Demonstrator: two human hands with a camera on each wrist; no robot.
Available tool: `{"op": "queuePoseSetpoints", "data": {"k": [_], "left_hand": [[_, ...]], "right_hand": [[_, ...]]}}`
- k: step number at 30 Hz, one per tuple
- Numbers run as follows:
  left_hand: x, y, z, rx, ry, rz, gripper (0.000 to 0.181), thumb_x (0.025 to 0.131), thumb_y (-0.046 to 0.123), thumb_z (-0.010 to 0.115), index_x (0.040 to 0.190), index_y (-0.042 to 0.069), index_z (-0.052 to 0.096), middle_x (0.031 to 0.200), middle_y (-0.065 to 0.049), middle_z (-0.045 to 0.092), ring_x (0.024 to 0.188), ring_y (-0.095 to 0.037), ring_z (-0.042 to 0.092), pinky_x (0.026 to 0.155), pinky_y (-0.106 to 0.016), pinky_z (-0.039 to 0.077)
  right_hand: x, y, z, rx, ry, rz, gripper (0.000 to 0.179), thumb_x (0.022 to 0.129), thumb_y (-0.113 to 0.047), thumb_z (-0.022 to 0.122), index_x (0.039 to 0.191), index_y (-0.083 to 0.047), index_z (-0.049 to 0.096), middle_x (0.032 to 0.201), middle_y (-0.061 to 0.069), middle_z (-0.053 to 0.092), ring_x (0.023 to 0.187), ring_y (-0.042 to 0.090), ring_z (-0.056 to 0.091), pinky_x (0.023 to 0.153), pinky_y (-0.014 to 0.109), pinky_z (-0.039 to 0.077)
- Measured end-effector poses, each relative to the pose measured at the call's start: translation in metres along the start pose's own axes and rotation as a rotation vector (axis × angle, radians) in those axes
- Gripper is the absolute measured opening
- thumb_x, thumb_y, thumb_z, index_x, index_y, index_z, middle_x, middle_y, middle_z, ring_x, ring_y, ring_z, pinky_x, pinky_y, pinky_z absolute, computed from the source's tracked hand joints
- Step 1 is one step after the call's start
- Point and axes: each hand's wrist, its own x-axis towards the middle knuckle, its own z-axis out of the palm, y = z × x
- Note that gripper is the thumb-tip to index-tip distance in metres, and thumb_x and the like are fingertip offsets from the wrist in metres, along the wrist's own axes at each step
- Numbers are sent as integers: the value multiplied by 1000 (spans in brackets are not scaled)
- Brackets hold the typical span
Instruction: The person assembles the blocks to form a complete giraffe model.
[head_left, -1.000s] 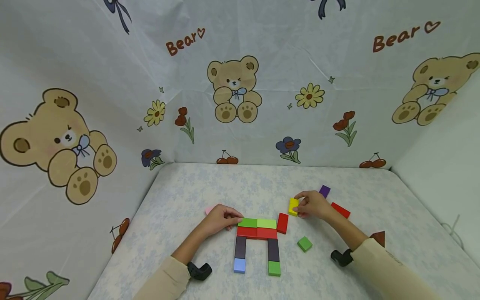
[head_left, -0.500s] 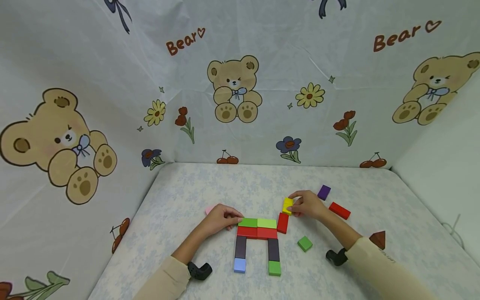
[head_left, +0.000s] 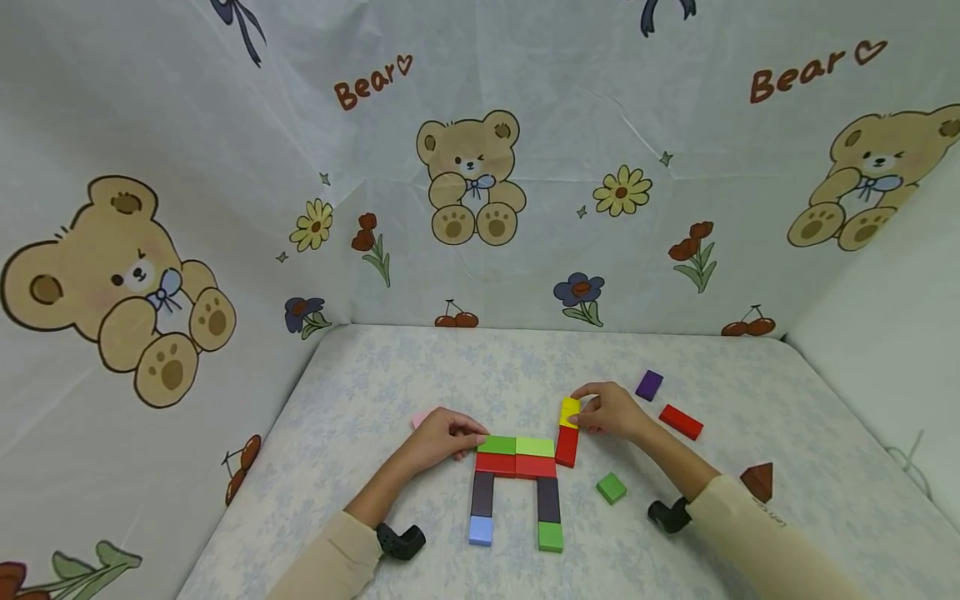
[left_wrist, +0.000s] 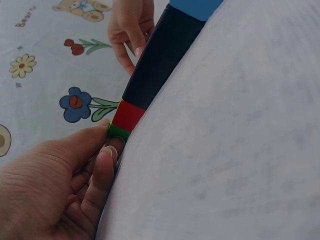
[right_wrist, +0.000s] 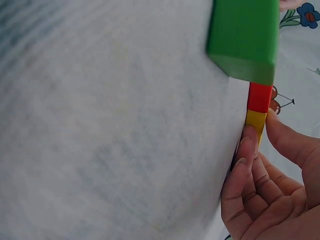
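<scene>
Toy blocks lie flat on the table in a joined figure. My right hand (head_left: 615,411) pinches a yellow block (head_left: 570,408) between thumb and fingers, its near end against the tilted red block (head_left: 567,447). My left hand (head_left: 442,433) pinches the left end of a green block (head_left: 497,445), also seen between thumb and finger in the left wrist view. Beside that lies a light green block (head_left: 536,447), above a row of two red blocks (head_left: 496,465). Two dark blocks (head_left: 482,494) run down from the row, ending in a blue block (head_left: 481,531) and a green block (head_left: 551,537).
A loose green block (head_left: 611,488) lies right of the figure. Farther right are a purple block (head_left: 649,385), a red block (head_left: 681,422) and a brown wedge-shaped block (head_left: 757,481). A pink block (head_left: 420,419) is partly behind the left hand. A bear-print curtain (head_left: 472,275) borders the table.
My right hand has slid the yellow block leftward until it meets the tilted red block's far end. The left hand stays in place.
</scene>
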Motion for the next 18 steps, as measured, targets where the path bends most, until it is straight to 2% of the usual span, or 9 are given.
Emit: {"op": "queuePoseSetpoints", "data": {"k": [18], "left_hand": [[-1, 1, 0, -6, 3, -4, 13, 95, 24, 75, 104, 17, 81, 69, 1, 68, 57, -12, 59, 56, -26, 52]], "right_hand": [[1, 1, -2, -33, -3, -31, 41, 87, -14, 82, 123, 1, 67, 74, 4, 65, 60, 18, 58, 58, 30, 52]]}}
